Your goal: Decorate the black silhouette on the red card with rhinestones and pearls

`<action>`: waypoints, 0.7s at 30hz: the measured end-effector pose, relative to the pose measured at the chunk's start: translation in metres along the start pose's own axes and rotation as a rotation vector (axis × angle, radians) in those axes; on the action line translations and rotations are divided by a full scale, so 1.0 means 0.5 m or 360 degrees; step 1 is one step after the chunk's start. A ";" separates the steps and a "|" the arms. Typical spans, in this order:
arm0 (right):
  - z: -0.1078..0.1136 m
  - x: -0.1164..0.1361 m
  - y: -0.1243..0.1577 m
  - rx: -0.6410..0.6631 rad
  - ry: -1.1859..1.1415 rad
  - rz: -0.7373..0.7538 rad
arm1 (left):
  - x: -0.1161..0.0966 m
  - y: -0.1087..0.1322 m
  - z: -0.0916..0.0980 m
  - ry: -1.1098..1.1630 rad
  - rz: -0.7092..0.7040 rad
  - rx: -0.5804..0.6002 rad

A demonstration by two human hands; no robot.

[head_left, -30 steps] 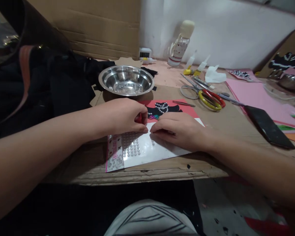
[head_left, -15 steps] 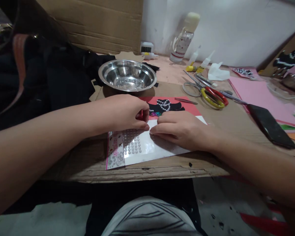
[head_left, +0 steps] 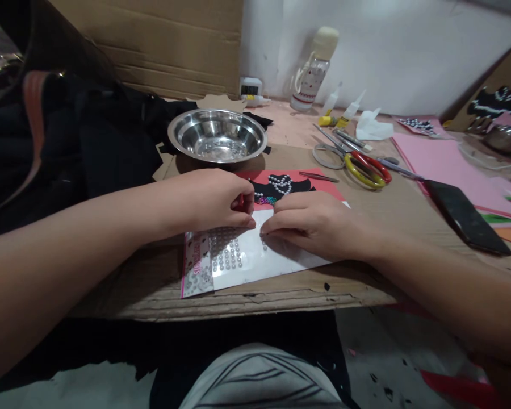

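Clock centre: I read from the middle of the pearl sheet, twelve being straight away from me.
Pearl sheet: flat on the cardboard-covered bench, near the edge, directly below both my hands.
Pearl rows: a block towards nine o'clock on the sheet, next to its printed strip; a short pearl column sits just beside my right fingertips.
Left hand: over the sheet towards eleven o'clock, fingers bent, thumb pointing to the centre; I cannot tell whether they pinch anything.
Right hand: over the sheet towards one o'clock, thumb and forefinger drawn together near my left thumb; whether something tiny is between them, I cannot tell.
Red card: at twelve o'clock, just beyond the sheet and partly behind my hands.
Black cut-out: lying on that card, with looped pearls and a patch of pink and green glitter.
Tweezers: at one o'clock, on the card's far side.
Scissors: past the tweezers, between one and two, red and yellow handles towards me.
Steel bowl: at eleven o'clock, beyond my left wrist.
Water bottle: between twelve and one, by the wall, near two glue bottles.
Pink paper: at two o'clock.
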State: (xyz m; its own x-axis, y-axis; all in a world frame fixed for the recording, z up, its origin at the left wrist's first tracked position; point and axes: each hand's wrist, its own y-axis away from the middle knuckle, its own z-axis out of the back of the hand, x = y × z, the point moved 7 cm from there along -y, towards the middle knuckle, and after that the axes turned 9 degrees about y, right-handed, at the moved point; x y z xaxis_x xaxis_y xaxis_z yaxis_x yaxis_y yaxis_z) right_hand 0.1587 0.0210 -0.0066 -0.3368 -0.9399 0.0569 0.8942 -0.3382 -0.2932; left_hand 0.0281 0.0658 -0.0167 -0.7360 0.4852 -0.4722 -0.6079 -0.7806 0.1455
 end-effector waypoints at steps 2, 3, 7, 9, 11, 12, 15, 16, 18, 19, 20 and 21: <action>0.005 0.001 -0.001 -0.0013 -0.0035 0.0007 | -0.002 0.002 0.000 0.0004 0.0028 0.0014; 0.006 0.002 -0.001 -0.0013 -0.0041 0.0014 | -0.003 0.003 0.001 0.0004 0.0034 0.0020; 0.004 0.003 -0.001 -0.0008 -0.0069 0.0038 | -0.007 0.004 0.002 -0.0032 0.0039 0.0024; 0.003 0.002 0.000 -0.0001 -0.0085 0.0041 | -0.006 0.003 0.000 -0.0044 0.0043 0.0029; 0.000 0.002 0.001 0.0022 -0.0087 0.0031 | -0.006 0.002 -0.002 -0.0034 0.0030 0.0038; -0.001 0.002 0.001 0.0035 -0.0082 0.0022 | -0.007 0.001 -0.003 -0.0030 0.0023 0.0047; -0.002 0.002 0.000 0.0100 -0.0087 -0.0047 | -0.010 0.002 -0.001 -0.0010 0.0025 0.0075; 0.000 -0.001 -0.001 0.0115 -0.0129 -0.0105 | -0.012 0.003 0.004 0.0016 0.0033 0.0051; 0.007 -0.009 -0.002 0.0109 -0.0276 -0.0249 | -0.018 0.007 0.019 0.0105 0.0043 -0.0054; 0.012 -0.014 -0.002 0.0089 -0.0360 -0.0319 | -0.021 0.009 0.028 0.0161 0.0044 -0.0123; 0.017 -0.019 -0.002 0.0058 -0.0434 -0.0384 | -0.023 0.011 0.036 0.0221 0.0049 -0.0189; 0.021 -0.024 -0.001 0.0024 -0.0491 -0.0441 | -0.024 0.013 0.042 0.0285 0.0053 -0.0244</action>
State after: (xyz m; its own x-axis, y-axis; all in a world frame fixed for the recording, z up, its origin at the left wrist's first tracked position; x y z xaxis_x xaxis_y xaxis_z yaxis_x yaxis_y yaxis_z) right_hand 0.1655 0.0318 0.0030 -0.4634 -0.7824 0.4160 0.7870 -0.5792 -0.2126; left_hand 0.0267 0.0630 0.0081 -0.6821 0.3910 -0.6180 -0.5216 -0.8524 0.0364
